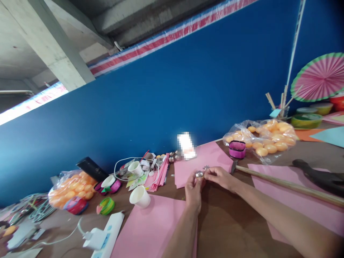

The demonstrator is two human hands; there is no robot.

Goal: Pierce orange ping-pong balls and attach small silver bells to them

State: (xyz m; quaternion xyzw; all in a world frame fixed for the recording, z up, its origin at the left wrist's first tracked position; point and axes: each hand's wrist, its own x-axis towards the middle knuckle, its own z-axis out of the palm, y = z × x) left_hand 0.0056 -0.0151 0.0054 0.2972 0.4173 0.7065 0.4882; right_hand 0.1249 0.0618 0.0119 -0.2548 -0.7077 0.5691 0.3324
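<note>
the left hand [194, 188] has its fingers curled up around a small silvery piece [199, 174], which sits at the fingertips, just above the bench [220, 225]. the right hand [219, 176] comes in from the side with thumb and forefinger drawn together right beside it; whether they pinch the piece itself or some tiny part of it, i cannot tell. the piece is so small that fingertips rather than palms are probably the only way to get at it, one hand steadying while the other is left free for fine work.

just beyond the fingers a smaller silvery bit [206, 167] lies on a pink sheet [215, 152], likely put there because it shows up well and stays within reach. past the right hand, a clear bag [286, 130] gathers orange egg-shaped pieces, presumably so they do not roll about. a long wooden-handled tool [282, 183] lies off to the right of the right hand, its head toward the fingers, perhaps pushed aside to free the spot in front. well to the left of the left hand, a white cup [139, 197] stands at another pink sheet [153, 225], seemingly out of the forearms' way.
</note>
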